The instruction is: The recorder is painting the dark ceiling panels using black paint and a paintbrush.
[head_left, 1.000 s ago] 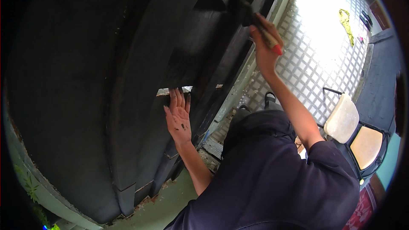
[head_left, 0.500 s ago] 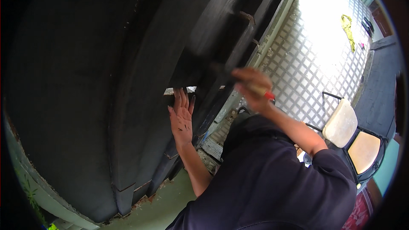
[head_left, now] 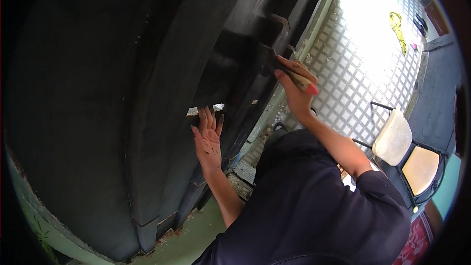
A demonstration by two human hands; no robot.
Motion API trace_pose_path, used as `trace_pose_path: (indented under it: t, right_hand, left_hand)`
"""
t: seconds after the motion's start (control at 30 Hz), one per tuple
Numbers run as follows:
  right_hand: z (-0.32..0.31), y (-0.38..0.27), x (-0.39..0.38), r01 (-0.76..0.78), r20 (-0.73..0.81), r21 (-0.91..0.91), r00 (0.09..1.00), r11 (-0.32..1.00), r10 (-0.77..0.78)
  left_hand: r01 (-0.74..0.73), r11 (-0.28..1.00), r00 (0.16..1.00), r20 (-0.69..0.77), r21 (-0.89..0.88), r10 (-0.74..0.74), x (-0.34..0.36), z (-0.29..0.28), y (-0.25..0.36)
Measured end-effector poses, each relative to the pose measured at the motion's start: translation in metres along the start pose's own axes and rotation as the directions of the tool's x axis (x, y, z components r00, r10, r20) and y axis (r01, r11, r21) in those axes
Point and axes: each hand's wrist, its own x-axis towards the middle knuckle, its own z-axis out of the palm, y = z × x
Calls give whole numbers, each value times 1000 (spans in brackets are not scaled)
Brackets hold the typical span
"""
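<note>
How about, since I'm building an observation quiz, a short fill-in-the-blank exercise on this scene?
1. The right hand grips a brush whose handle ends in a ____ tip.
2. The left hand, at an opening in the dark panel, has its palm turned ____ the camera.
3. The crumpled item lying on the tiled floor is ____ in colour.

Missing words: red; toward; yellow.

The left hand [head_left: 208,141], just off centre toward 7 o'clock, turns its dark-smudged palm [head_left: 209,149] to view, fingers [head_left: 213,119] pointing to 12, thumb [head_left: 197,135] to 11; the right hand [head_left: 298,81], at 2 o'clock, is curled in a grip, its bare forearm [head_left: 336,140] slanting toward 10
</note>
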Motion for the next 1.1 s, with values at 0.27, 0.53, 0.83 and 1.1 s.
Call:
trace_pose_path:
  t: [0.27, 0.53, 0.83, 1.1]
  right_hand:
    - [-11, 3, 67, -102, -289, 252, 941, 962, 175]
    - [2, -11, 2, 246, 175, -74, 957, 966, -231]
    - [8, -7, -3, 657, 201, -232, 754, 718, -625]
    - [18, -4, -57, 529, 418, 52, 759, 847, -500]
  left_hand:
    - [-4, 995, 999, -35, 96, 8, -1, 4, 1]
    - [-13, 998, 999, -34, 65, 15, -2, 2, -1]
    - [-67, 995, 998, -7, 76, 67, -5, 6, 6]
    - [6, 1000, 1000, 2, 22, -7, -5, 5, 10]
